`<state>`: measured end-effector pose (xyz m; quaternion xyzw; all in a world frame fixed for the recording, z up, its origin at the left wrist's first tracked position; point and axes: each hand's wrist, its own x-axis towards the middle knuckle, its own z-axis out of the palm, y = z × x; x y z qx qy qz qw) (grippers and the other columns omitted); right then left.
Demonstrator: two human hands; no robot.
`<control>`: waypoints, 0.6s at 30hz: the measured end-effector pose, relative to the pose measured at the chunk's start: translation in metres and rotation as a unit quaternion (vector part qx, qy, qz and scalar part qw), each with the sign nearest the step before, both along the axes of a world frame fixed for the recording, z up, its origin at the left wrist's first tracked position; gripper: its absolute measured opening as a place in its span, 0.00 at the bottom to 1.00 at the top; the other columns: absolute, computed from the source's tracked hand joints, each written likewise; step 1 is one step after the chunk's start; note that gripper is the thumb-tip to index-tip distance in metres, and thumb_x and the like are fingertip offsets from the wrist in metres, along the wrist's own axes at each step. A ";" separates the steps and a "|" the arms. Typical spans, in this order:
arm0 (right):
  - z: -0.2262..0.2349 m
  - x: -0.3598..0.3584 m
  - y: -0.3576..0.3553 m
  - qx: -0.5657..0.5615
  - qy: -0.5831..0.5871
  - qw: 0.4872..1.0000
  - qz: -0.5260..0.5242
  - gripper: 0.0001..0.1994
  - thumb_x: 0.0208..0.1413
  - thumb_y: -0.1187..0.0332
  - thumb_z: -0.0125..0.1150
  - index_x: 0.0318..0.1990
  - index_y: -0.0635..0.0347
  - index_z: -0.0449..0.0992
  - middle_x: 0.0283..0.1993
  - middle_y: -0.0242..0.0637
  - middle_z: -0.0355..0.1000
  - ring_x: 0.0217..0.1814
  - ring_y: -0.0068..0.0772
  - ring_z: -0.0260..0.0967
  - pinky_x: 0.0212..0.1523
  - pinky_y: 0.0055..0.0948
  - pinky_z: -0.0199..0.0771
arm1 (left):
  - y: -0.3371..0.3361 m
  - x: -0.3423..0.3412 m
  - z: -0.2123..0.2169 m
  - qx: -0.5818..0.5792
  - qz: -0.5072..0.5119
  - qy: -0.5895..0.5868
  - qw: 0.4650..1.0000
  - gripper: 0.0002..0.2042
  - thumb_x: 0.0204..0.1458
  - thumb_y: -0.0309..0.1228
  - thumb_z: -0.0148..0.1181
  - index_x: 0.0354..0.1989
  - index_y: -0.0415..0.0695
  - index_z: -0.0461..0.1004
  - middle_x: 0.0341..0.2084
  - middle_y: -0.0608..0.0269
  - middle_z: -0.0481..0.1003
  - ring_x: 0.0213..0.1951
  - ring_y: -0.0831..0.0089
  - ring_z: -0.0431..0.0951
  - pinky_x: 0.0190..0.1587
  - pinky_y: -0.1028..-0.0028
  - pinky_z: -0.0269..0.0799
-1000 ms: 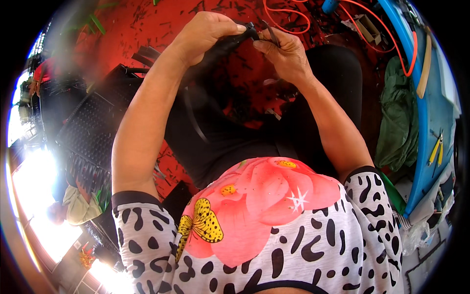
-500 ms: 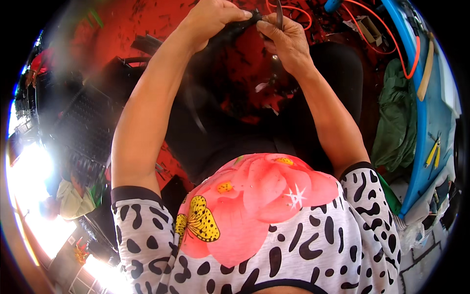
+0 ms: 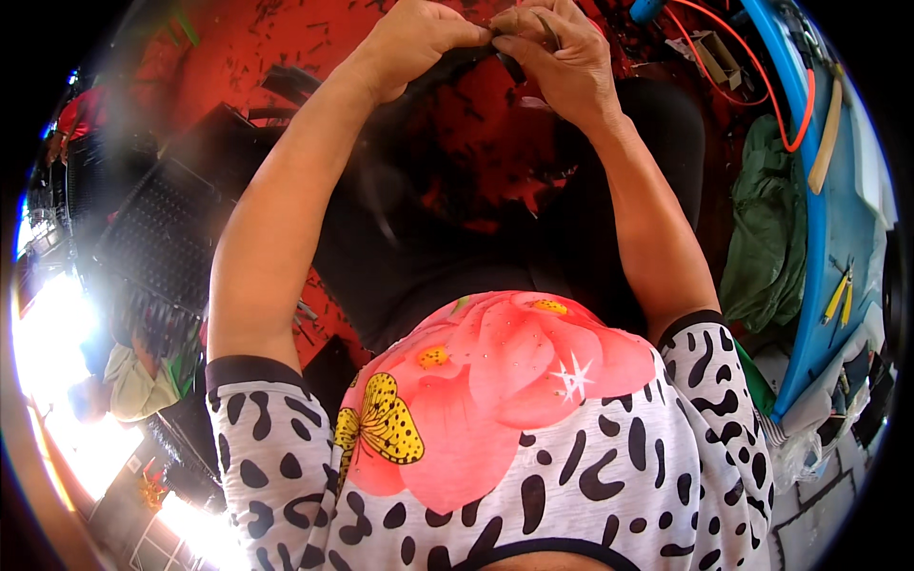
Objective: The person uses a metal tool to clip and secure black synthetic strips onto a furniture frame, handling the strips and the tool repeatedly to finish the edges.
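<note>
So I was standing right there, and the person had both hands way out front over the red floor (image 3: 248, 90), nearly meeting. The left hand (image 3: 414, 43) had thumb and finger squeezed together, seemingly on one end of a small dark piece (image 3: 510, 67), though the fingertips hid most of that. The right hand (image 3: 562, 62) pinched the same piece from the other side, and a thin dark sliver (image 3: 548, 32) poked up between its curled fingers; couldn't tell what that was. My guess on the tight grip: the thing's tiny, so pinching from both sides kept it steady. The piece was up in the air between the hands, not on the bench (image 3: 816, 219). Both forearms angled inward, elbows wide, left wrist bent toward the middle, right palm turned in. The yellow-handled pliers (image 3: 840, 297) lay toward the bench's near end, probably to stay reachable, with a wooden strip (image 3: 825, 138) along its left edge. An orange hose (image 3: 786, 119) hung near that edge and green cloth (image 3: 764, 238) slumped just beside it.
</note>
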<state>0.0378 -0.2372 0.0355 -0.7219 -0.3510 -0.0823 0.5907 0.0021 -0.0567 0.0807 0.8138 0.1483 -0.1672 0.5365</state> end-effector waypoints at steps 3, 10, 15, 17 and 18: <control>-0.001 0.000 0.002 0.035 -0.065 0.997 0.023 0.06 0.43 0.77 0.61 0.31 0.61 0.74 0.30 0.37 0.68 0.34 0.34 0.68 0.33 0.27 0.68 | -0.003 -0.005 -0.003 -0.006 0.000 -0.005 1.000 0.08 0.45 0.30 0.59 0.24 0.37 0.78 0.18 0.67 0.72 0.22 0.79 0.69 0.27 0.78 0.65; 0.010 -0.004 0.009 0.095 -0.137 0.986 0.017 0.04 0.49 0.77 0.56 0.25 0.64 0.68 0.28 0.40 0.66 0.27 0.34 0.67 0.27 0.26 0.67 | -0.008 -0.010 0.001 -0.016 -0.006 -0.024 1.000 0.08 0.44 0.30 0.59 0.25 0.36 0.78 0.19 0.66 0.74 0.23 0.79 0.70 0.30 0.78 0.66; 0.026 0.007 0.009 0.108 0.224 0.968 0.020 0.03 0.52 0.76 0.56 0.30 0.63 0.68 0.24 0.31 0.65 0.23 0.19 0.61 0.22 0.21 0.59 | -0.011 -0.011 0.000 0.031 -0.023 -0.029 0.999 0.09 0.44 0.32 0.60 0.26 0.37 0.78 0.19 0.66 0.74 0.24 0.79 0.70 0.30 0.77 0.66; 0.023 0.006 0.005 0.130 0.273 0.950 0.074 0.04 0.52 0.76 0.57 0.31 0.62 0.68 0.24 0.29 0.65 0.24 0.18 0.61 0.23 0.20 0.59 | -0.011 -0.012 0.001 0.045 -0.032 -0.057 0.997 0.10 0.44 0.33 0.61 0.26 0.37 0.78 0.18 0.66 0.73 0.23 0.79 0.69 0.30 0.77 0.66; 0.022 0.005 0.002 0.150 0.322 0.926 0.127 0.04 0.52 0.75 0.58 0.32 0.61 0.68 0.24 0.28 0.65 0.24 0.17 0.61 0.24 0.20 0.60 | -0.013 -0.014 0.004 0.067 -0.025 -0.034 0.997 0.09 0.44 0.32 0.60 0.25 0.38 0.78 0.18 0.66 0.73 0.23 0.79 0.69 0.30 0.77 0.65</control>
